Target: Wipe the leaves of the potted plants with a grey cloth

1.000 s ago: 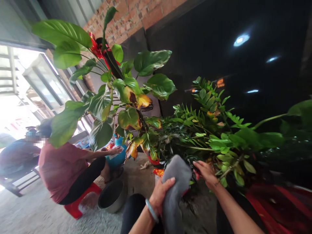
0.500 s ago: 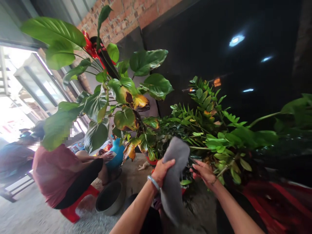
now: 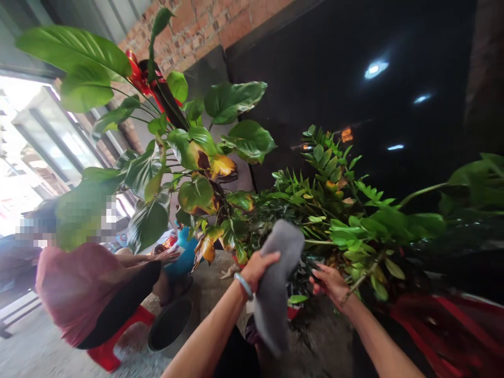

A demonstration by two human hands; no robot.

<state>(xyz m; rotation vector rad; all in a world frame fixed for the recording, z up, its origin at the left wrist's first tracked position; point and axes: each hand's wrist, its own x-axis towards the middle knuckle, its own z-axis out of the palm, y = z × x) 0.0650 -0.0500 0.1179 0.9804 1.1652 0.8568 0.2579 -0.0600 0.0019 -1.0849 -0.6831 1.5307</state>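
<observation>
Plain grey cloth, green leaves with yellow and brown blotches, red stool, pink shirt.

Brick wall, top; glossy dark panel, upper right. Person in pink top, lower left, seated on red stool. Dark bucket, bottom, left of centre.

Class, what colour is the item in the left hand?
The item is grey, shown best in the head view.

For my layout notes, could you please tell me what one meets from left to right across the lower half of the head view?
Co-worker in a pink shirt → dark bucket → left hand → grey cloth → right hand → blurred red object
</observation>
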